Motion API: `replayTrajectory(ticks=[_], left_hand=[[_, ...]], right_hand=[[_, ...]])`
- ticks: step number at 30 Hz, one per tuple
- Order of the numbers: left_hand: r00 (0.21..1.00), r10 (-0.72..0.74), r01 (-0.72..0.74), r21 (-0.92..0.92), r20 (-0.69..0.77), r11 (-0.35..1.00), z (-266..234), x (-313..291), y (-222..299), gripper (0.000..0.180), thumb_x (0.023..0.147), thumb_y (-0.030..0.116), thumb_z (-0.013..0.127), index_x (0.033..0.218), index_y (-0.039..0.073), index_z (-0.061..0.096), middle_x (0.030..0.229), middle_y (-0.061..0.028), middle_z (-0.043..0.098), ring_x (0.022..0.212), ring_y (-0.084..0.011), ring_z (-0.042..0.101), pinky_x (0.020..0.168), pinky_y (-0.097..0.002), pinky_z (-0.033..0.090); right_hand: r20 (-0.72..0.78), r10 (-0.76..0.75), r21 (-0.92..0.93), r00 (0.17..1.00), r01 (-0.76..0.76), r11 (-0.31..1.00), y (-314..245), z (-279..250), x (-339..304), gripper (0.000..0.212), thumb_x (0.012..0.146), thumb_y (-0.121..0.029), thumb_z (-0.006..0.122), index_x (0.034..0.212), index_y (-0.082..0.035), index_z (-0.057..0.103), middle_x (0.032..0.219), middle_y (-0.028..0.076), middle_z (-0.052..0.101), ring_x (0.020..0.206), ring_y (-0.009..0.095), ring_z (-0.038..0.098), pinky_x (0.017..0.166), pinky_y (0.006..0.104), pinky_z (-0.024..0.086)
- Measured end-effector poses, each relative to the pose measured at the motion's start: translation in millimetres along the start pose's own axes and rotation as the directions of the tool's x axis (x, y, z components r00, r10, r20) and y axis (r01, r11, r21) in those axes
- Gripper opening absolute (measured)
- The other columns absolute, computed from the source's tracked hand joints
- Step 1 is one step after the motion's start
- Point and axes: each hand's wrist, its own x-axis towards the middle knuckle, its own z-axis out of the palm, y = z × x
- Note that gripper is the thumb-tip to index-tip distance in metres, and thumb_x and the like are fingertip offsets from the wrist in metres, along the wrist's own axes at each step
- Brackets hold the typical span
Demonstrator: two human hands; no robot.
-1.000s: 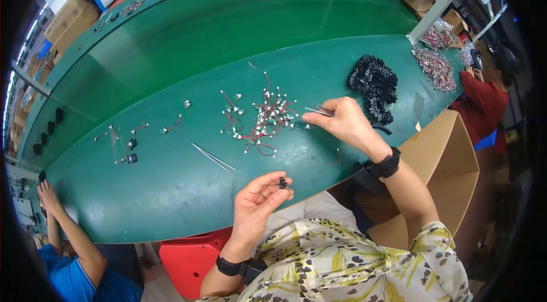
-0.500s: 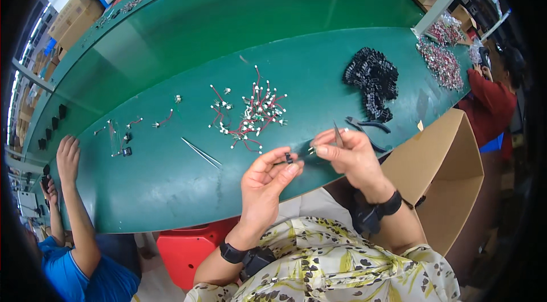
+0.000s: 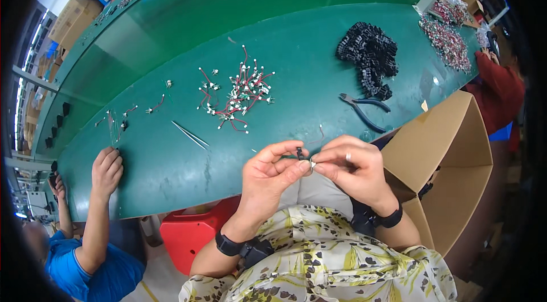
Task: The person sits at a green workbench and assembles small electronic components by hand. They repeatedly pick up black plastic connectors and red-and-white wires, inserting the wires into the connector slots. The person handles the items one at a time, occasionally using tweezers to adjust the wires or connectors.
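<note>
My left hand (image 3: pixel 268 172) pinches a small black plastic housing (image 3: pixel 300 153) between thumb and fingers, just above the table's near edge. Against it, the fingertips of my right hand (image 3: pixel 356 168) grip a small white connector (image 3: pixel 312 164); the two parts are close together, and whether they are joined I cannot tell. Beyond my hands lies a pile of white connectors with red wires (image 3: pixel 236 94). Blue-handled cutting pliers (image 3: pixel 364 113) rest past my right hand, and metal tweezers (image 3: pixel 190 135) lie to the left.
A heap of black housings (image 3: pixel 367 54) sits at the far right, with a heap of red-and-white wired parts (image 3: pixel 447 40) beyond. An open cardboard box (image 3: pixel 439 171) stands at my right. On the left, a co-worker's hand (image 3: pixel 107 171) is on the green table (image 3: pixel 154 182). A red stool (image 3: pixel 196 236) is below.
My hands have come together, bringing the two small parts close. A pointed thing that showed at my right fingers is no longer visible. The co-worker's raised hand has come down; the view has shifted slightly.
</note>
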Motion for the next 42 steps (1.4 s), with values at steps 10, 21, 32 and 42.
replayTrajectory(ticks=[10, 21, 32, 42], left_hand=[[0.969, -0.105, 0.179, -0.344, 0.224, 0.922, 0, -7, -13, 0.04, 0.09, 0.002, 0.061, 0.129, 0.004, 0.054, 0.122, -0.0171, 0.061, 0.098, -0.0207, 0.066, 0.085, -0.0334, 0.057], [0.977, -0.093, 0.143, -0.262, 0.194, 0.954, 0, -10, -13, 0.04, 0.09, 0.0, 0.061, 0.13, 0.005, 0.053, 0.127, -0.0188, 0.058, 0.098, -0.0209, 0.066, 0.087, -0.0341, 0.056], [0.954, -0.146, 0.221, -0.287, 0.262, 0.932, -4, -10, -12, 0.037, 0.092, 0.001, 0.059, 0.129, 0.001, 0.055, 0.118, -0.0145, 0.064, 0.1, -0.0183, 0.064, 0.091, -0.0317, 0.052], [0.955, -0.131, 0.189, -0.206, 0.265, 0.96, -3, -10, -17, 0.037, 0.09, 0.0, 0.062, 0.127, 0.001, 0.057, 0.118, -0.012, 0.064, 0.102, -0.0171, 0.063, 0.091, -0.0296, 0.052]], right_hand=[[-0.157, -0.238, -0.337, 0.959, 0.174, 0.925, -19, 0, -19, 0.021, 0.069, 0.002, 0.073, 0.089, -0.003, 0.073, 0.077, 0.009, 0.063, 0.061, 0.017, 0.062, 0.051, 0.0277, 0.05], [-0.23, -0.021, -0.106, 0.973, -0.004, 0.994, -17, 8, -21, 0.02, 0.074, 0.002, 0.075, 0.094, -0.001, 0.072, 0.078, 0.007, 0.064, 0.063, 0.01, 0.058, 0.053, 0.0234, 0.046], [-0.019, -0.426, -0.494, 0.905, 0.362, 0.791, -14, -7, -23, 0.04, 0.061, 0.003, 0.072, 0.099, -0.009, 0.074, 0.083, 0.002, 0.059, 0.059, 0.013, 0.058, 0.049, 0.0251, 0.046], [0.155, -0.47, -0.598, 0.869, 0.461, 0.655, -19, -15, -15, 0.034, 0.063, -0.011, 0.076, 0.097, -0.01, 0.073, 0.084, 0.001, 0.061, 0.053, 0.009, 0.055, 0.045, 0.0212, 0.041]])
